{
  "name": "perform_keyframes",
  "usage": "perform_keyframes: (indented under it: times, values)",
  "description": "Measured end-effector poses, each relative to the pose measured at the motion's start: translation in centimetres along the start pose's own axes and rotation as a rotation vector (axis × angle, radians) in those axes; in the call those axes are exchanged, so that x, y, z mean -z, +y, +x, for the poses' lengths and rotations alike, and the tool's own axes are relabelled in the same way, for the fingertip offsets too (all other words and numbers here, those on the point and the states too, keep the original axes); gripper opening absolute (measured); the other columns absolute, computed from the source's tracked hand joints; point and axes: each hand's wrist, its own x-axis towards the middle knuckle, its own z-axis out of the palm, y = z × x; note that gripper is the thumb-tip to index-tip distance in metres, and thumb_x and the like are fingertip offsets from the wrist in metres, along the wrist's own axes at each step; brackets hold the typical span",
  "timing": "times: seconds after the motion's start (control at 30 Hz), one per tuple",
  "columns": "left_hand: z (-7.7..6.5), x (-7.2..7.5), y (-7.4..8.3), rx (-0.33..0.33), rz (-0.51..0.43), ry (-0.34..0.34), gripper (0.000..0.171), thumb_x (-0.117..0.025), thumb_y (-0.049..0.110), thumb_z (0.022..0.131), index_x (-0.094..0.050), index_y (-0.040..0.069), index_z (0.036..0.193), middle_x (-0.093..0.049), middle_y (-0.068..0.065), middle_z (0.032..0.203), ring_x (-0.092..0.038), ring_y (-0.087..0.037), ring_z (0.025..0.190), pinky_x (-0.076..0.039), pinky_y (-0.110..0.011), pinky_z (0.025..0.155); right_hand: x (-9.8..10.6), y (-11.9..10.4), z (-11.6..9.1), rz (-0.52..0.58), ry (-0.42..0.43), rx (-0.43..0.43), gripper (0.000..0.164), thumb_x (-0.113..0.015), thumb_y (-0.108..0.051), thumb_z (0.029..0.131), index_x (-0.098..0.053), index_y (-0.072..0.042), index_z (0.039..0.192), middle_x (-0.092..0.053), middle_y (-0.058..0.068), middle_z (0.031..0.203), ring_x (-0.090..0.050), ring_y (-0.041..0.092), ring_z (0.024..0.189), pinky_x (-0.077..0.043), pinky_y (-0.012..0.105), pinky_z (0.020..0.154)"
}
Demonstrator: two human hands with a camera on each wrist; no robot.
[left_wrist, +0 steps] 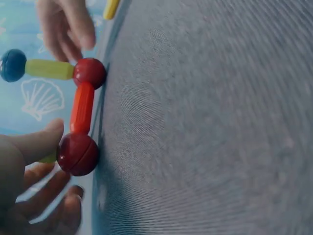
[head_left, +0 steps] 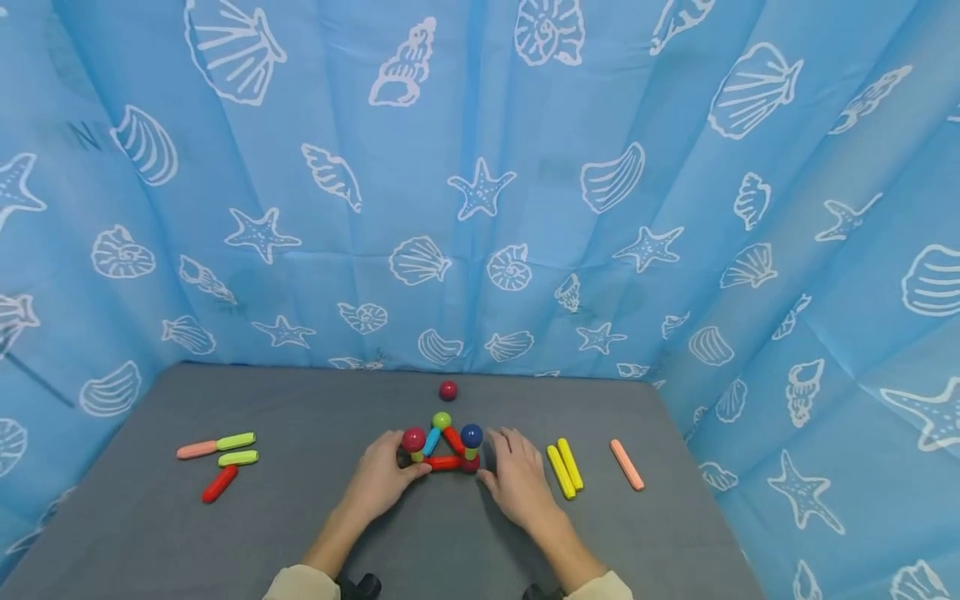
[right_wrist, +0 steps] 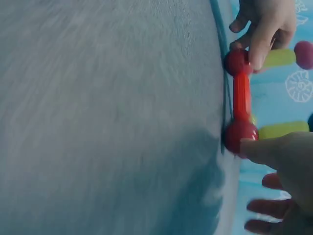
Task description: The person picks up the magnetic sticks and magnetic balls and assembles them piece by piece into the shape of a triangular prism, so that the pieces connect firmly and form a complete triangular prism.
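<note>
A ball-and-stick toy frame stands at mid-table, its base a triangle. The base has a lime ball (head_left: 442, 421) at the back, a light blue stick (head_left: 432, 442), a red stick (head_left: 453, 440) and a front red stick (left_wrist: 82, 108). Yellow-green sticks rise from the front corners, topped by a raspberry-red ball (head_left: 413, 439) and a dark blue ball (head_left: 472, 435). My left hand (head_left: 382, 477) holds the front left corner, thumb and fingers around its red ball (left_wrist: 78, 154). Beside the front right red ball (right_wrist: 240, 137), my right hand (head_left: 519, 477) has loosely extended fingers, its thumb overlapping the ball in the right wrist view.
A loose red ball (head_left: 448, 390) lies behind the frame. To the left are a salmon stick (head_left: 197, 450), two lime sticks (head_left: 237, 457) and a red stick (head_left: 220, 483). Two yellow sticks (head_left: 561, 472) and a salmon stick (head_left: 627, 464) lie right. A blue shell-patterned curtain (head_left: 480, 275) borders the table.
</note>
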Motion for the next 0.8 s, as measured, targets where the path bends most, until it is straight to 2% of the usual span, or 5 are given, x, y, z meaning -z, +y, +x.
perform_keyframes:
  times: [0.17,0.33,0.43,0.57,0.8]
  values:
    - [0.0,0.0,0.3,-0.027,-0.015,0.051,0.03,-0.091,0.027,0.076,-0.069,0.012,0.092,-0.061,0.0,0.081,-0.051,-0.012,0.071,-0.045,-0.027,0.062,0.9,1.8,-1.5,-0.116,0.02,-0.076,0.077,-0.086,-0.038,0.081,-0.054,-0.005,0.143,-0.047,0.026,0.151,-0.04,0.049,0.143,-0.035,0.068,0.113]
    - [0.3,-0.5,0.6,0.001,0.006,0.046,0.028,-0.091,0.024,0.075,-0.075,0.01,0.094,-0.07,-0.001,0.086,-0.058,-0.012,0.076,-0.056,-0.033,0.071,1.4,3.2,-2.9,-0.138,0.036,-0.141,0.074,-0.088,-0.037,0.079,-0.057,-0.004,0.138,-0.052,0.026,0.145,-0.049,0.047,0.131,-0.044,0.06,0.099]
    - [0.4,-0.5,0.8,0.042,-0.01,0.042,0.028,-0.091,0.023,0.076,-0.076,0.01,0.095,-0.071,-0.002,0.087,-0.061,-0.014,0.077,-0.058,-0.036,0.073,1.2,3.6,-3.4,-0.119,0.091,-0.128,0.066,-0.088,-0.029,0.079,-0.061,-0.003,0.133,-0.057,0.025,0.138,-0.055,0.042,0.117,-0.048,0.052,0.086]
    - [0.4,-0.5,0.9,0.068,-0.019,0.043,0.028,-0.091,0.023,0.076,-0.075,0.009,0.095,-0.071,-0.002,0.085,-0.06,-0.014,0.076,-0.057,-0.036,0.071,0.8,3.8,-3.5,-0.097,0.18,-0.084,0.054,-0.087,-0.008,0.079,-0.064,-0.002,0.126,-0.061,0.024,0.127,-0.058,0.037,0.104,-0.05,0.048,0.08]
    - [0.3,-0.6,1.2,0.096,-0.025,0.043,0.03,-0.09,0.023,0.077,-0.076,0.007,0.098,-0.073,-0.004,0.089,-0.062,-0.015,0.079,-0.059,-0.038,0.076,0.2,3.3,-2.8,0.026,0.161,-0.098,0.046,-0.078,0.007,0.081,-0.063,0.0,0.124,-0.068,0.017,0.113,-0.067,0.032,0.101,-0.055,0.047,0.087]
